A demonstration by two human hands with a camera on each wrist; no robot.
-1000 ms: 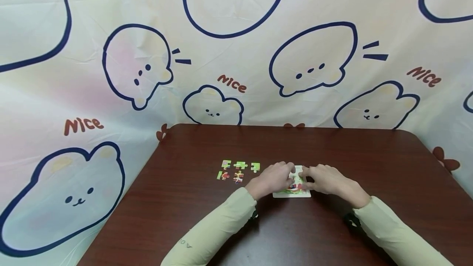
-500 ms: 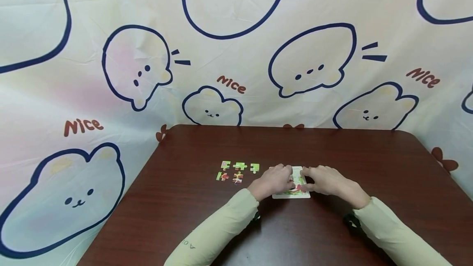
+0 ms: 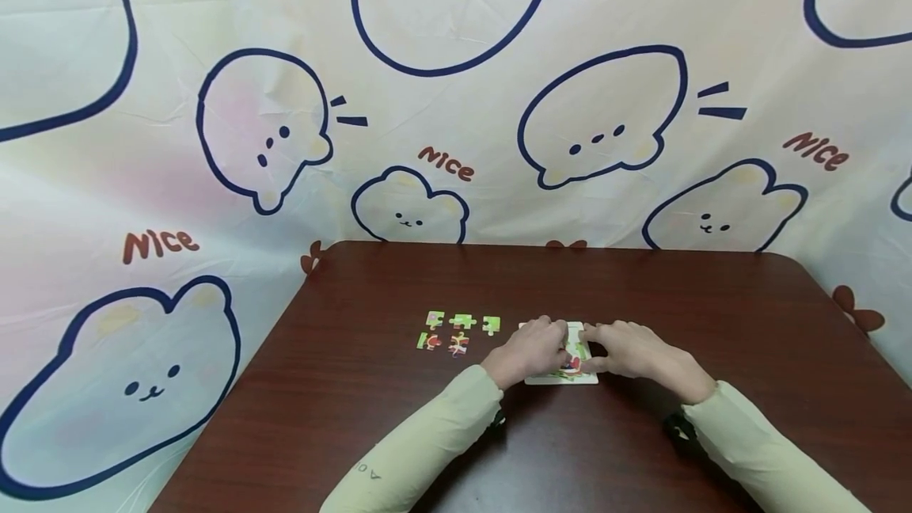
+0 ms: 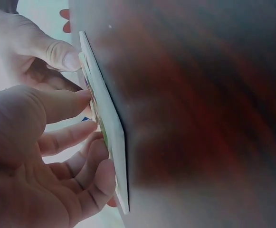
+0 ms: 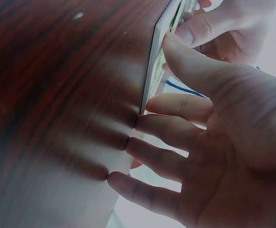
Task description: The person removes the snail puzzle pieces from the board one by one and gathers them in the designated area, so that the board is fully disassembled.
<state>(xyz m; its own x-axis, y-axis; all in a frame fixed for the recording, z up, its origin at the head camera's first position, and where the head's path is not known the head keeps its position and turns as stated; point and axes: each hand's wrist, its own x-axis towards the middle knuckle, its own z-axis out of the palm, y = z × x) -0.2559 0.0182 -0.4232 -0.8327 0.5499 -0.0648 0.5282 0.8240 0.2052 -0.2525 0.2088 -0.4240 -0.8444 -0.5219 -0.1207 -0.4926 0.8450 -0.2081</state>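
A white-bordered jigsaw board (image 3: 559, 378) with a colourful picture lies on the table between both hands. My left hand (image 3: 530, 351) covers the board's left part; in the left wrist view, thumb (image 4: 66, 104) and fingertips rest against the picture side, slightly apart. My right hand (image 3: 630, 347) is at the right edge. In the right wrist view, its thumb (image 5: 183, 52) lies over the board's border, and the other fingers extend straight to the board's edge and the tabletop. The left fingers hide much of the picture.
Several loose jigsaw pieces (image 3: 463, 321), green and red, lie in two rows left of the board. The dark wooden table (image 3: 399, 418) ends at the back against a cartoon-print curtain (image 3: 492, 117).
My left hand has shifted slightly to the right over the board, baring its upper left corner. The right hand, the board and the loose pieces stay put.
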